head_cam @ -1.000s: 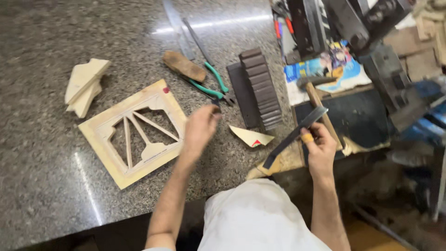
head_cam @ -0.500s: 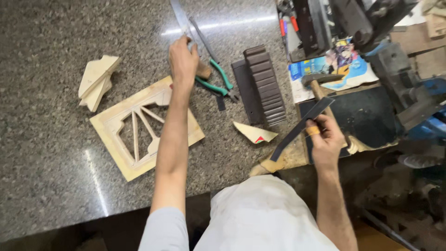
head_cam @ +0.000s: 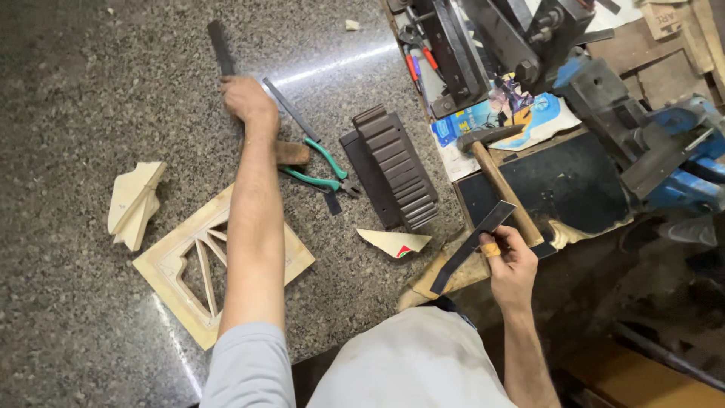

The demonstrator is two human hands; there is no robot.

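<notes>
My left hand (head_cam: 246,102) is stretched far across the granite table (head_cam: 83,98), its fingers closed over the near end of a dark flat bar (head_cam: 219,45). My forearm passes over a light wooden frame with cut-out ribs (head_cam: 170,264). At the table's near right edge, my right hand (head_cam: 513,264) grips a dark flat metal strip (head_cam: 470,248) that slants up to the right. A hammer with a wooden handle (head_cam: 498,177) lies just beyond that hand.
Green-handled pliers (head_cam: 323,168), a thin steel ruler (head_cam: 291,109) and a brown wooden handle (head_cam: 293,153) lie by my left wrist. A dark ribbed block (head_cam: 394,168) stands mid-table, with a small triangular offcut (head_cam: 396,242) near it. Wooden offcuts (head_cam: 134,202) sit at the left, a blue vise (head_cam: 683,162) and a dark machine (head_cam: 491,45) at the right.
My left hand has moved from above the wooden frame, past the pliers, out to the far dark bar and closed on it. The right hand still holds its strip in about the same place.
</notes>
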